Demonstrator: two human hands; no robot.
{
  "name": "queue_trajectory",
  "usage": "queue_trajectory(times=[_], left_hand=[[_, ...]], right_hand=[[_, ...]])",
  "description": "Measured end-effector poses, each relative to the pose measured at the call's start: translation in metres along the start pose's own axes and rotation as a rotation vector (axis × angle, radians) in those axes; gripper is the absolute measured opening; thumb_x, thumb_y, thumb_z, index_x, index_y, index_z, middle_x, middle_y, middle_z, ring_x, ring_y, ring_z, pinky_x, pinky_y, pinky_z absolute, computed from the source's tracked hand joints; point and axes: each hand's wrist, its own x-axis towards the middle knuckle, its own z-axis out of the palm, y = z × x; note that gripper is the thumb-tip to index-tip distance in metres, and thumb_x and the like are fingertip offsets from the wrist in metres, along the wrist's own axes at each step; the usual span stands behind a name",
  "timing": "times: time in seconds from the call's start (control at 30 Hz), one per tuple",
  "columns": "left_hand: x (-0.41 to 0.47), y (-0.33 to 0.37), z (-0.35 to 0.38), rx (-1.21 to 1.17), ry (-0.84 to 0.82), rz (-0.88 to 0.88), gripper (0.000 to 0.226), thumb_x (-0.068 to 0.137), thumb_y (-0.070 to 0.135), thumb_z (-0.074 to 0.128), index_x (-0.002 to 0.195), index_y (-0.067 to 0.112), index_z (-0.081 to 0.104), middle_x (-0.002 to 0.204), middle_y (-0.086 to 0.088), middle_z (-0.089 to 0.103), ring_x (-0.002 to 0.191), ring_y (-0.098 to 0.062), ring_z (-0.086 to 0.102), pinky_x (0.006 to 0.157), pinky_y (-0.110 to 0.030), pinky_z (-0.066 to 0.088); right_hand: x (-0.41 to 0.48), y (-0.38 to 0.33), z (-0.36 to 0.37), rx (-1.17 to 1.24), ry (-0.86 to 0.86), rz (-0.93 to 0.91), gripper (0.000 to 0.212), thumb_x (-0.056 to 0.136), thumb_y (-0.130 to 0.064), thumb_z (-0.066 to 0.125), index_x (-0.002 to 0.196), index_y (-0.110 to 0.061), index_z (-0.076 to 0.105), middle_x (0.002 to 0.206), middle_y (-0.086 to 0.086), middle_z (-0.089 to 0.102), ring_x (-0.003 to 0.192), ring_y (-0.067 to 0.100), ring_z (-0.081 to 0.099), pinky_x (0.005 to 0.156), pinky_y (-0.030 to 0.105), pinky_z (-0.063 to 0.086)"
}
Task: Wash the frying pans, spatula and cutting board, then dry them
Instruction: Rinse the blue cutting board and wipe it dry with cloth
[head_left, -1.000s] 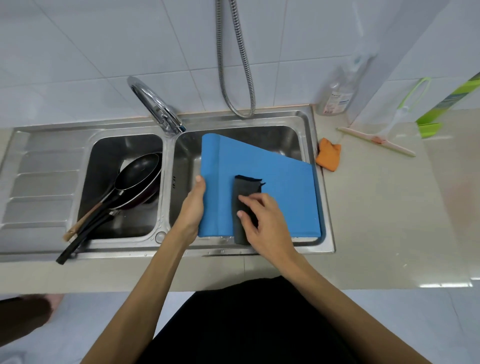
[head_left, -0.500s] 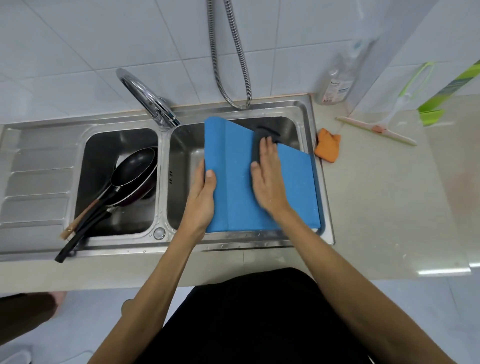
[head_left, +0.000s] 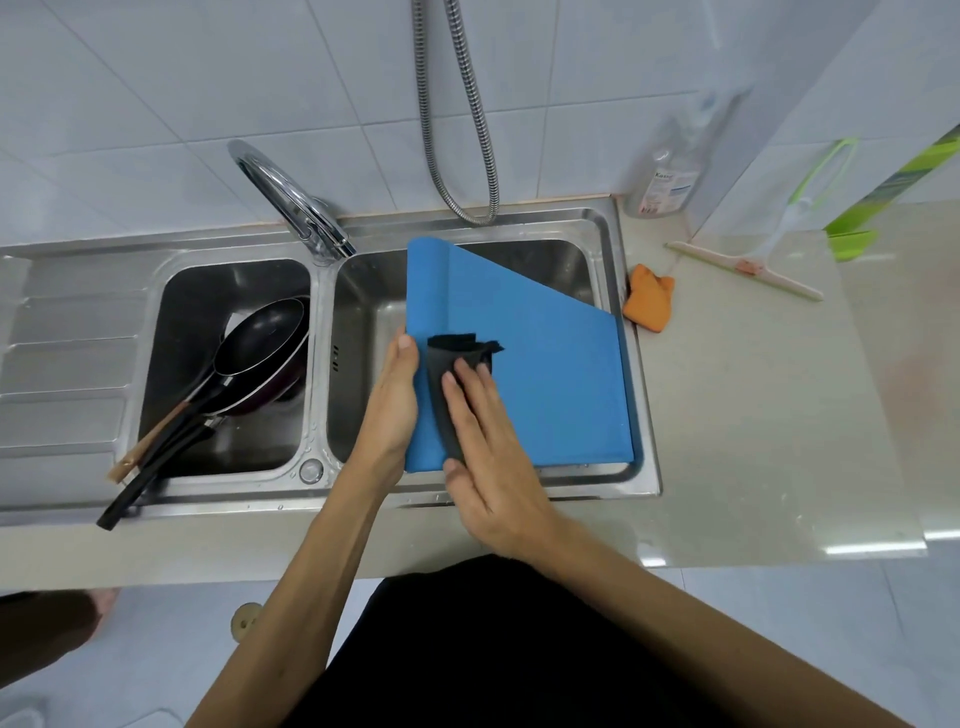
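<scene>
Head view: the blue cutting board (head_left: 545, 374) lies tilted over the right basin (head_left: 363, 322), the left hand (head_left: 395, 410) gripping its left edge and the right hand (head_left: 488, 457) pressing a dark cloth (head_left: 447, 374) flat under straight fingers. Judged risk: the board, if wet, slips from that one-sided grip into the basin. Half a second earlier the cloth worked the far edge; it now sits near-left.

A stainless-steel double-basin sink (head_left: 467, 221) was set into the pale, glossy stone bench (head_left: 753, 415). Just beside it a crumpled orange cloth (head_left: 647, 299) was laid, with a green-handled white squeegee (head_left: 748, 267) and a clear plastic bottle (head_left: 667, 176) nearby.
</scene>
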Motion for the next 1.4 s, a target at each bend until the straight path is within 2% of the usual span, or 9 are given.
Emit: queue_trajectory(times=[0.07, 0.23, 0.4, 0.53, 0.63, 0.77, 0.87, 1.17, 1.4], left_hand=[[0.002, 0.003, 0.0, -0.079, -0.003, -0.075, 0.05, 0.11, 0.043, 0.026, 0.109, 0.022, 0.071, 0.099, 0.0, 0.079, 0.094, -0.014, 0.074, 0.077, -0.027, 0.059], [0.03, 0.022, -0.001, -0.005, 0.115, -0.104, 0.052, 0.1, 0.051, 0.038, 0.108, 0.015, 0.075, 0.104, -0.008, 0.078, 0.102, -0.025, 0.073, 0.099, -0.051, 0.054], [0.032, 0.027, 0.016, 0.129, 0.21, 0.057, 0.045, 0.107, 0.038, 0.036, 0.093, 0.013, 0.071, 0.088, -0.001, 0.075, 0.083, -0.016, 0.07, 0.073, -0.031, 0.055], [0.026, 0.024, 0.019, 0.197, 0.178, 0.171, 0.045, 0.11, 0.04, 0.029, 0.122, 0.02, 0.067, 0.114, 0.01, 0.072, 0.106, -0.005, 0.066, 0.081, -0.015, 0.048], [0.025, 0.026, 0.02, 0.189, 0.129, 0.217, 0.049, 0.11, 0.044, 0.025, 0.155, 0.031, 0.036, 0.141, 0.027, 0.045, 0.128, 0.011, 0.045, 0.095, 0.0, 0.035], [0.032, 0.022, 0.02, 0.2, 0.118, 0.273, 0.044, 0.111, 0.036, 0.031, 0.154, 0.028, 0.038, 0.117, 0.042, 0.057, 0.119, 0.019, 0.051, 0.106, -0.011, 0.038], [0.038, 0.016, 0.015, 0.195, 0.085, 0.258, 0.049, 0.107, 0.031, 0.039, 0.155, 0.024, 0.036, 0.132, 0.03, 0.058, 0.129, 0.006, 0.052, 0.116, -0.031, 0.038], [0.027, 0.024, 0.029, 0.232, 0.068, 0.298, 0.043, 0.109, 0.032, 0.039, 0.152, 0.037, 0.037, 0.118, 0.031, 0.065, 0.106, 0.001, 0.066, 0.085, -0.021, 0.053], [0.024, 0.025, 0.035, 0.274, 0.093, 0.333, 0.048, 0.107, 0.04, 0.045, 0.154, 0.032, 0.036, 0.129, 0.015, 0.066, 0.11, -0.009, 0.068, 0.091, -0.038, 0.058]], right_hand=[[0.005, -0.005, -0.003, -0.059, 0.022, 0.013, 0.077, 0.089, -0.018, 0.048, 0.16, -0.01, 0.02, 0.167, 0.008, 0.011, 0.156, 0.023, 0.003, 0.125, 0.05, 0.017], [0.011, -0.012, -0.004, -0.121, 0.075, 0.054, 0.07, 0.097, -0.036, 0.047, 0.159, -0.016, 0.023, 0.168, 0.004, 0.012, 0.156, 0.02, 0.007, 0.124, 0.046, 0.021], [0.014, -0.01, -0.001, -0.047, 0.105, 0.086, 0.065, 0.103, -0.037, 0.032, 0.161, -0.021, 0.01, 0.17, -0.002, 0.002, 0.157, 0.017, -0.004, 0.126, 0.05, 0.012], [0.032, -0.006, -0.001, -0.041, 0.145, 0.078, 0.061, 0.104, -0.034, 0.027, 0.16, -0.021, 0.009, 0.17, -0.001, 0.006, 0.157, 0.018, -0.002, 0.125, 0.053, 0.014], [0.05, 0.0, -0.005, -0.003, 0.173, 0.085, 0.06, 0.104, -0.032, 0.028, 0.16, -0.021, 0.009, 0.17, -0.002, 0.006, 0.157, 0.017, -0.003, 0.126, 0.051, 0.012], [0.086, 0.007, -0.015, 0.027, 0.207, 0.079, 0.06, 0.105, -0.032, 0.027, 0.161, -0.016, 0.012, 0.17, 0.002, 0.005, 0.157, 0.019, -0.003, 0.127, 0.049, 0.011], [0.11, 0.024, -0.019, 0.048, 0.229, 0.065, 0.059, 0.106, -0.03, 0.028, 0.16, -0.011, 0.015, 0.169, 0.006, 0.009, 0.157, 0.023, 0.001, 0.127, 0.045, 0.01], [0.087, 0.185, -0.064, 0.103, 0.254, 0.503, 0.064, 0.103, -0.034, 0.026, 0.159, -0.003, 0.018, 0.167, 0.014, 0.016, 0.155, 0.025, 0.015, 0.127, 0.04, 0.012], [0.061, 0.212, -0.077, 0.035, 0.172, 0.551, 0.064, 0.102, -0.03, 0.027, 0.16, -0.006, 0.015, 0.168, 0.009, 0.016, 0.154, 0.021, 0.018, 0.126, 0.028, 0.014]])
